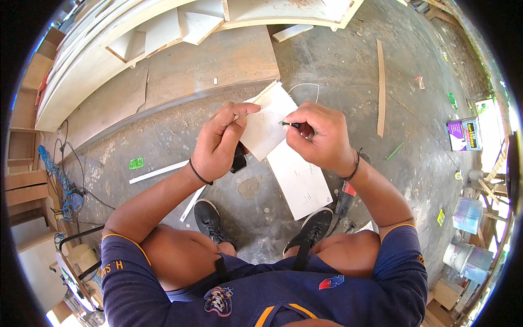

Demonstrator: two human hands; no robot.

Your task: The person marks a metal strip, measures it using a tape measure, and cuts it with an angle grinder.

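Observation:
My left hand [219, 140] hovers with bent fingers, its index finger reaching out and its thumb a little apart; nothing shows between them. Beside it, my right hand [321, 136] pinches a short dark pen-like stick [292, 125], green and black, held crosswise. Under both hands lies a white panel [264, 133] with faint marks and a rough pale strip along its upper left edge. A second white panel [299, 185] with short dark strokes sits nearer my feet. Partly hidden by my left hand is a black object [238, 159] whose kind I cannot make out.
A power tool [345, 199], red and black, rests by my right shoe [309, 229]. White strips [158, 172] lie left, a long wooden strip [381, 87] right. A large wooden frame [180, 27] stands ahead. Tins and buckets [463, 135] line the right side; cables [68, 185] hang left.

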